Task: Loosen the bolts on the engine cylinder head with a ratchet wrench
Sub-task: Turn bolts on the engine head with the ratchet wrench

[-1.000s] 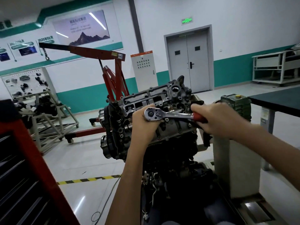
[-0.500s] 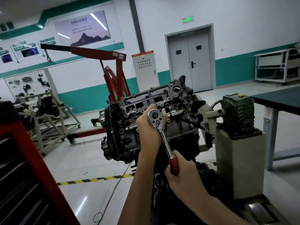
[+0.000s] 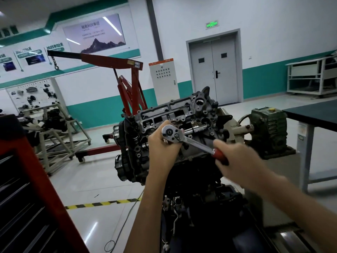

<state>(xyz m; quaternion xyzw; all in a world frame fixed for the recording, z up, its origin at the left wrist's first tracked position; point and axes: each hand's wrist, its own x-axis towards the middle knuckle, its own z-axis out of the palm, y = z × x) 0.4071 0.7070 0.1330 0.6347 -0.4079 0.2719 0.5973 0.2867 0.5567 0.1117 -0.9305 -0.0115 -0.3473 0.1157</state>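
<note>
**Two hands on the wrench at the top of the engine**

Our ratchet wrench (image 3: 189, 141) sat on the cylinder head (image 3: 164, 114), in the middle of the frame. Its round shiny end was up and to the left. Its long bar ran down and right to the red handle (image 3: 219, 155).

Our left hand (image 3: 162, 145) was at the round end, with the fingers curled round the part under it. Our right hand (image 3: 235, 161) was at the other end, a bit blurry, with the fingers wrapped round the red handle.

The bolt was hidden under the round end, so the left hand was nearer to it. We think the next pull had to swing the handle round that end while the left hand kept it steady.

A wall board (image 3: 54, 46) in the upper left showed "2025". The big poster (image 3: 94, 33) and the green sign (image 3: 211, 24) over the door were too small to read. We saw no brand on the wrench.
</note>
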